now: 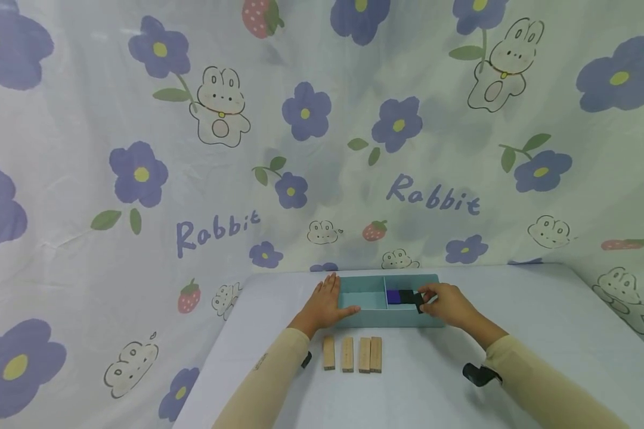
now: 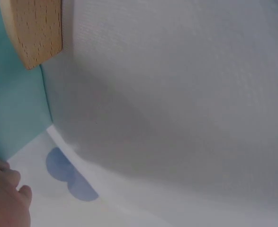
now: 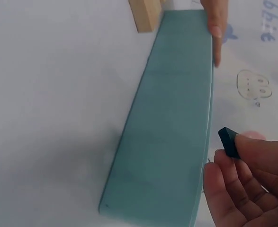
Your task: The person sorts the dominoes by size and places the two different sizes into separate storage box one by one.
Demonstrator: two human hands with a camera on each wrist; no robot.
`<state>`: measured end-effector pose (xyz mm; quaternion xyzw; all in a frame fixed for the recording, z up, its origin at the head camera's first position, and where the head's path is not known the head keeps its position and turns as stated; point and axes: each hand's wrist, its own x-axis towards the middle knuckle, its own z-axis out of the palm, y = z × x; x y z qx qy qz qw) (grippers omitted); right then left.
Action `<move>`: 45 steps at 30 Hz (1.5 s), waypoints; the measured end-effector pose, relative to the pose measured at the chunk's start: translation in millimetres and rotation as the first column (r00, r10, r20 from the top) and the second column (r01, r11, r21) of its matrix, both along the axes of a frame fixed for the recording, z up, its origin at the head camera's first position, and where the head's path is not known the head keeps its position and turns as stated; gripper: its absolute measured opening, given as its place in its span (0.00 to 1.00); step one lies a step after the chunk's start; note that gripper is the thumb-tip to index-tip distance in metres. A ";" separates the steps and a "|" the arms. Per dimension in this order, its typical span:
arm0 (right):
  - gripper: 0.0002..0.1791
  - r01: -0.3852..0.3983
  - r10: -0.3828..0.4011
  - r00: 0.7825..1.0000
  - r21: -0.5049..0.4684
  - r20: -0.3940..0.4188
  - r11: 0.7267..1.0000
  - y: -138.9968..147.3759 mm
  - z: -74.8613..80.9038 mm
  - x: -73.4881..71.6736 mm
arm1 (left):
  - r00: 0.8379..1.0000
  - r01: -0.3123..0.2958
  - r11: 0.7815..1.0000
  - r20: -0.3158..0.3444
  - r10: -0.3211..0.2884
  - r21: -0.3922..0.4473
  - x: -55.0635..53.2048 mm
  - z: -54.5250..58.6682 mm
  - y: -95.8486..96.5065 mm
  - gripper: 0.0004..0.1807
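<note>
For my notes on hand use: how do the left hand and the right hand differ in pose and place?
The left hand rests at the left end of the box; the right hand is near its right end. The left hand is spread; the right hand pinches a dark block. Both are bare.

- This place is looking like a small, screened-off work space; whether a home or a studio is surrounding it, I cannot tell.
- A white, creased backdrop sheet (image 1: 343, 65) is hanging behind and along both sides, displaying purple flowers (image 1: 307, 111), line-drawn rabbits (image 1: 220, 110), red strawberries (image 1: 189, 299) and purple "Rabbit" lettering (image 1: 434, 196).
- A white-topped table (image 1: 418, 387) is reaching up to it.
</note>
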<state>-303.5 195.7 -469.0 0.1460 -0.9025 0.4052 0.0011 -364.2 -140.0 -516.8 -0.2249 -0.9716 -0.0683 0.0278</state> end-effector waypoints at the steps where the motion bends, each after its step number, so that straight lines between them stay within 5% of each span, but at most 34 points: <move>1: 0.22 -0.002 0.002 1.000 -0.009 0.012 1.000 0.9 1.2 -2.8 | 1.000 -0.001 1.000 0.000 0.001 0.004 0.2 0.1 -0.1 0.66; 19: 0.21 0.064 -0.065 0.994 0.013 0.086 0.998 0.8 -5.8 -56.8 | 1.000 -0.019 1.000 0.006 0.019 -0.013 0.9 -1.3 -3.7 0.66; 26: 0.23 0.129 -0.138 0.984 0.083 0.109 0.988 -11.2 -9.1 -64.2 | 1.000 -0.008 1.000 0.020 0.009 -0.012 0.3 0.8 -3.3 0.66; 32: 0.16 0.213 -0.242 0.968 0.302 0.063 0.929 -15.3 -3.3 -74.3 | 1.000 -0.002 1.000 -0.001 0.002 0.001 -4.0 1.7 -0.2 0.65; 37: 0.02 0.202 -0.231 0.973 0.414 0.020 0.887 -16.8 -8.6 -82.6 | 1.000 -0.009 1.000 0.001 0.009 0.000 -4.5 0.1 0.3 0.65; 45: 0.07 0.196 -0.197 0.979 0.495 -0.052 0.846 -22.6 -24.3 -84.2 | 1.000 -0.014 1.000 0.009 0.014 0.018 -0.1 -1.7 0.6 0.66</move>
